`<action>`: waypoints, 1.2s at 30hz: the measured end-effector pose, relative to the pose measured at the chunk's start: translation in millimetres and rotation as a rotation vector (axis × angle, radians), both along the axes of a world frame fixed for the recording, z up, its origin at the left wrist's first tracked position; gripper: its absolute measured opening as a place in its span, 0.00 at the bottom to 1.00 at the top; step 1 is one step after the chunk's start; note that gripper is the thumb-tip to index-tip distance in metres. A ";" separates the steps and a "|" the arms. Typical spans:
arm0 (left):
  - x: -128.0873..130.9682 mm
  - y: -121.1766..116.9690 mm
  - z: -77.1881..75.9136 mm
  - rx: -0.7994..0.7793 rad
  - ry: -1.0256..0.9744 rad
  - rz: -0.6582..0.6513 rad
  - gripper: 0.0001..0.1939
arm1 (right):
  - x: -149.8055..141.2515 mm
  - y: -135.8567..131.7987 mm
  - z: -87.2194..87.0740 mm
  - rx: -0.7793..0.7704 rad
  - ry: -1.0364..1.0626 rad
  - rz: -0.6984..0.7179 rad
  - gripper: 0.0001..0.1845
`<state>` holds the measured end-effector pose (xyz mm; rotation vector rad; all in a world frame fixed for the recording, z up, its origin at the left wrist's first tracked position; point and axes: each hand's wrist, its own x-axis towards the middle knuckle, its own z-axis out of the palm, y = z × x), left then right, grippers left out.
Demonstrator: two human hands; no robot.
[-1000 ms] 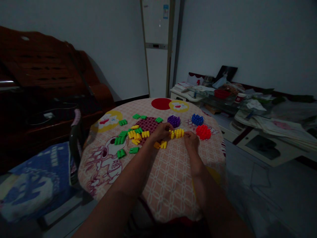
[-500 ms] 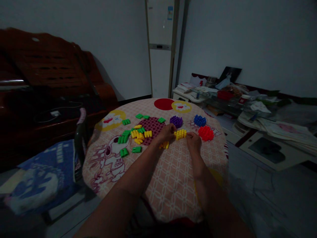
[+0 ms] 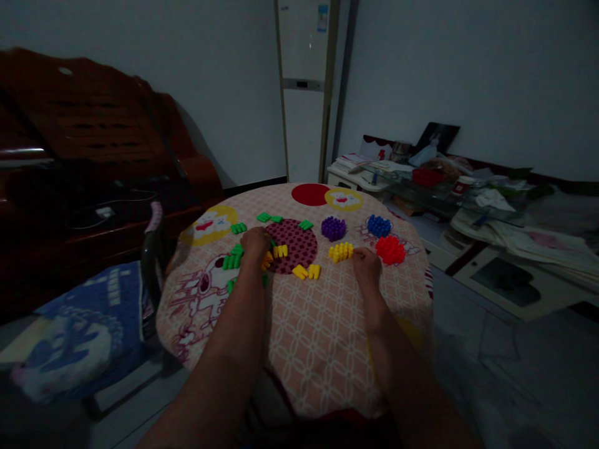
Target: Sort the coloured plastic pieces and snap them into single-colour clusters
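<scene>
My right hand (image 3: 367, 267) has its fingertips pinched at the right end of a yellow cluster of joined plastic blocks (image 3: 340, 252), which rests on the tablecloth. Over the pile on the left, my left hand (image 3: 255, 244) reaches down among loose yellow blocks (image 3: 267, 259); its fingers are mostly hidden. One yellow block (image 3: 281, 251) lies just right of that hand, and two more yellow blocks (image 3: 307, 272) lie nearer me. Green blocks (image 3: 232, 259) are scattered around the left hand, some partly covered by the forearm.
Behind the yellow cluster stands a purple cluster (image 3: 333, 228). A blue cluster (image 3: 379, 226) and a red cluster (image 3: 390, 250) sit to the right. The round table (image 3: 318, 337) has a patterned cloth. A chair (image 3: 152, 262) stands at left, a cluttered cabinet (image 3: 491, 274) at right.
My left hand has left the yellow cluster and moved left to the loose blocks, uncovering two yellow blocks near the middle. My right hand stays at the cluster.
</scene>
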<state>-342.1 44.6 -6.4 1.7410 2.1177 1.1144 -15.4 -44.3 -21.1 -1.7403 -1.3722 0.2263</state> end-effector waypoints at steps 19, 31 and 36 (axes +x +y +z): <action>156.8 -41.2 54.8 -0.078 -0.305 -0.905 0.13 | 3.3 -9.9 0.8 0.087 0.168 -0.021 0.18; 176.5 -58.0 52.4 -0.006 -0.228 -0.782 0.09 | -9.6 -31.4 22.6 0.208 0.445 0.333 0.25; 177.3 -59.2 52.1 0.001 -0.224 -0.778 0.10 | -3.9 -24.7 12.9 0.160 0.632 0.275 0.25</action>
